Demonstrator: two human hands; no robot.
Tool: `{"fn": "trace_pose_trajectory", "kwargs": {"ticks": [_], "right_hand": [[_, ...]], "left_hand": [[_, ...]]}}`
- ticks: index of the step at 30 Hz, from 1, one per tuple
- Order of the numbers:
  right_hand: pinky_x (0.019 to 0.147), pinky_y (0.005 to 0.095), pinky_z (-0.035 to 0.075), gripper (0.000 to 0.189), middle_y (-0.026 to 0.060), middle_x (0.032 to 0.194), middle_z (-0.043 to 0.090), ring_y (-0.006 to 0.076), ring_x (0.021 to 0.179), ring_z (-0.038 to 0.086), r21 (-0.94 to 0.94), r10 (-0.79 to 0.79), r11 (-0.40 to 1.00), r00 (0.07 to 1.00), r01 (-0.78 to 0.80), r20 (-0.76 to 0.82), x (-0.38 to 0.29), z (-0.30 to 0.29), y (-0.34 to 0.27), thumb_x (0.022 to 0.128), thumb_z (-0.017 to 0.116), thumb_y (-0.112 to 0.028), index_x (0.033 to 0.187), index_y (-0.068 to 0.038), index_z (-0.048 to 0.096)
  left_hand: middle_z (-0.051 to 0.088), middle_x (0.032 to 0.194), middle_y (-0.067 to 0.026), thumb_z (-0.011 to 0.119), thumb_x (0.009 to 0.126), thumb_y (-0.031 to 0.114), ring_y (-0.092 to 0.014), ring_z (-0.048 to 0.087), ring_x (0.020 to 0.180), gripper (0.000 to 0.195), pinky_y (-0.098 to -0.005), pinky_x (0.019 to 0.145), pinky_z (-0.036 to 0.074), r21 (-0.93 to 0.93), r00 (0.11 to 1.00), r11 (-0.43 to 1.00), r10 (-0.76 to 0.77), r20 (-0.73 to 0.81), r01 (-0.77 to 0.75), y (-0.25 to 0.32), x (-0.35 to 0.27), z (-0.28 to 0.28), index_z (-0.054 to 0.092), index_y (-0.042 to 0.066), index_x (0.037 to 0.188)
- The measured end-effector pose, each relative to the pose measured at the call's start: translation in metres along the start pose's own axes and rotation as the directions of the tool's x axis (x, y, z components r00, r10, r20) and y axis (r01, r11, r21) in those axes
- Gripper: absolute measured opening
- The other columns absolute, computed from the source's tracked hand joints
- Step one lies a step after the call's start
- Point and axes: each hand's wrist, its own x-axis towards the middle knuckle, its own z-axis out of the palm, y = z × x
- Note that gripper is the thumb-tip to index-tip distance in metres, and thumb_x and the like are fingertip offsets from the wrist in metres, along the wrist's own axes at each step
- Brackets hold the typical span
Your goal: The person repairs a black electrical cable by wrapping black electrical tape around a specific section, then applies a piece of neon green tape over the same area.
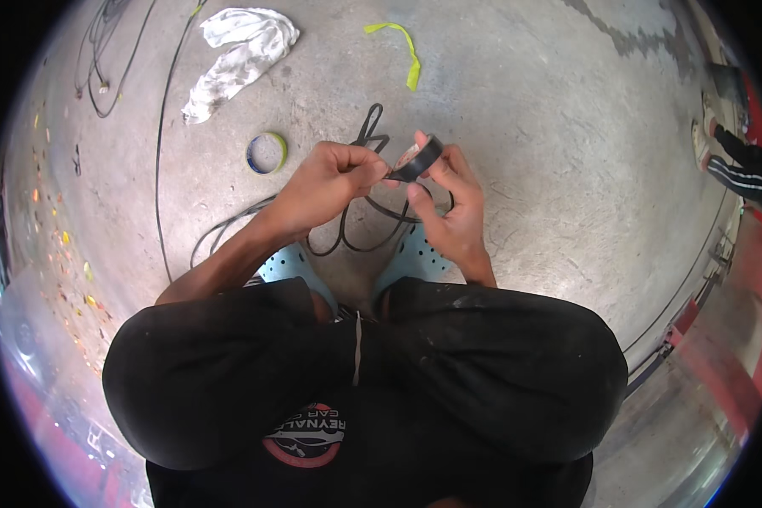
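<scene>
My right hand holds a roll of black electrical tape, its thumb and fingers around the roll. Just left of the roll, the fingertips of my left hand pinch a thin dark piece that meets the roll; whether it is the tape's end or the cable cannot be told. A black cable lies in loose loops on the floor under both hands and between my light-blue clogs. Its folded upper loop shows beyond my fingers. My hands hide part of the cable.
A green-edged tape roll lies on the concrete floor to the left. Farther off are a crumpled white cloth and a yellow-green strip. More cable runs along the left. Another person's legs appear at right.
</scene>
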Motion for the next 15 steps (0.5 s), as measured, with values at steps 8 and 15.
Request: {"fn": "trace_pose_trajectory", "kwargs": {"ticks": [8, 15], "right_hand": [[0.065, 0.0254, 0.05, 0.04, 0.0062, 0.077, 0.064, 0.0122, 0.068, 0.062, 0.162, 0.105, 0.983, 0.989, -0.087, -0.105, -0.005, 0.01, 0.013, 0.086, 0.076, -0.006, 0.122, 0.006, 0.064], [0.054, 0.0219, 0.04, 0.013, 0.0028, 0.069, 0.06, 0.0048, 0.063, 0.053, -0.044, 0.215, 0.974, 0.969, -0.221, -0.121, -0.001, 0.004, 0.011, 0.089, 0.074, -0.008, 0.092, 0.004, 0.071]], "left_hand": [[0.054, 0.066, 0.0007, 0.054, 0.097, 0.011, -0.006, 0.046, 0.066, 0.022, -0.0278, 0.06, 0.04, 0.2, 0.987, 0.968, 0.136, 0.088, -0.151, -0.005, 0.004, 0.003, 0.069, -0.004, 0.092], [0.055, 0.068, -0.005, 0.058, 0.095, 0.004, -0.008, 0.046, 0.064, 0.011, -0.0282, 0.058, 0.04, 0.357, 0.96, 0.891, 0.255, 0.116, -0.279, -0.008, -0.002, 0.007, 0.065, -0.003, 0.091]]}}
